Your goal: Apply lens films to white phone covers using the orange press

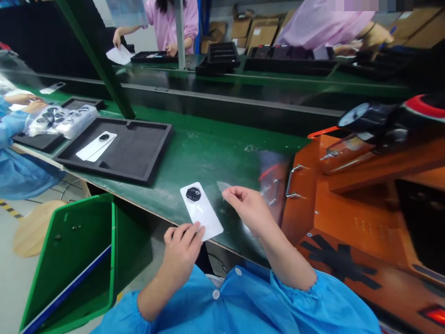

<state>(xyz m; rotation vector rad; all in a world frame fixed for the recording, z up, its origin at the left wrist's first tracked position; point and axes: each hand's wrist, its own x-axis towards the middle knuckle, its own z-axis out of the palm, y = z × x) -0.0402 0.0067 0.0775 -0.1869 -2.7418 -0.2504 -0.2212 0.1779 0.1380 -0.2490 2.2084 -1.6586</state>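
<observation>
A white phone back cover (210, 217) with a round black camera area is at the front edge of the green bench. My left hand (184, 248) has its fingers bent over the cover's lower left edge, with the thumb hidden. To the right of the cover, my right hand (250, 209) is closed in a pinch above the bench. A thin, pale, see-through piece of film (222, 185) shows at its fingertips, faint and blurred. Two more white covers (97, 146) overlap in a black foam tray (139, 153) at the left.
An orange machine (313, 181) with a metal handle and a gauge stands close on the right. Below the bench at left sits a green bin (52, 260). Co-workers' hands (29, 102) are by wrapped parts at far left; others work across the bench behind a divider (208, 102).
</observation>
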